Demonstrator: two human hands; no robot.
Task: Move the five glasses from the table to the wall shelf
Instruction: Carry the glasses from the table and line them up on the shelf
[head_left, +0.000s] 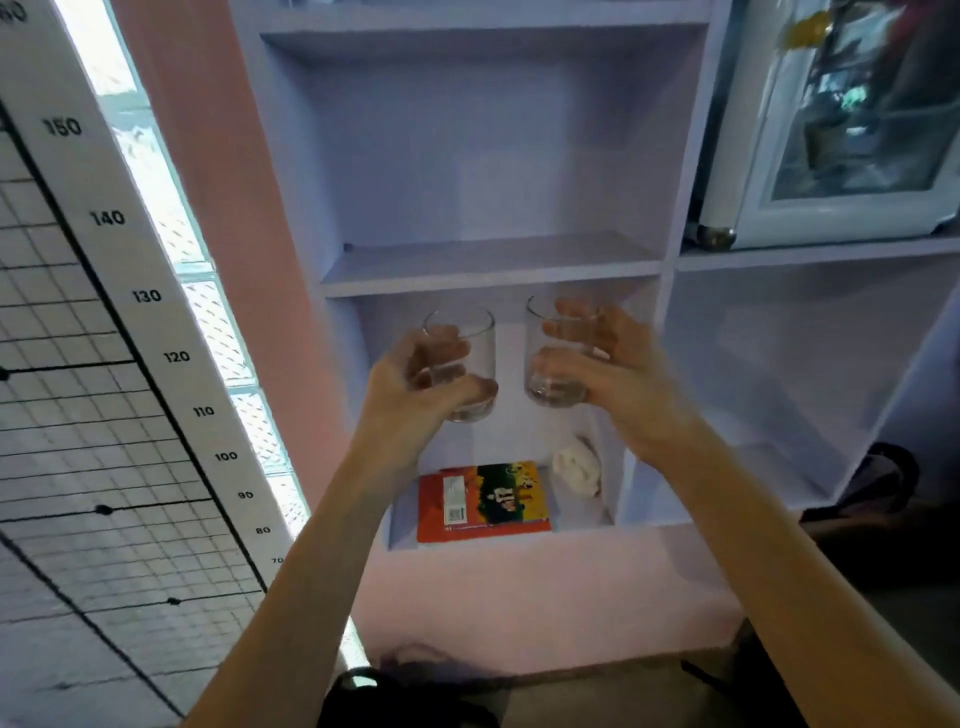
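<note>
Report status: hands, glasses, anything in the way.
Left hand grips a clear cylindrical glass; right hand grips a second glass. Both held before the lilac wall shelf, not set down. Orange box and white cloth lie in the lower compartment.

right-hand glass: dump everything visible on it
The right-hand glass is a clear, straight-sided tumbler with a thick base, and it looks empty. It is about upright and held in the air in front of the wall shelf, resting on no board. The right hand grips it, thumb across the lower wall and fingers curled round the upper part. It sits apart from the other glass.
</note>
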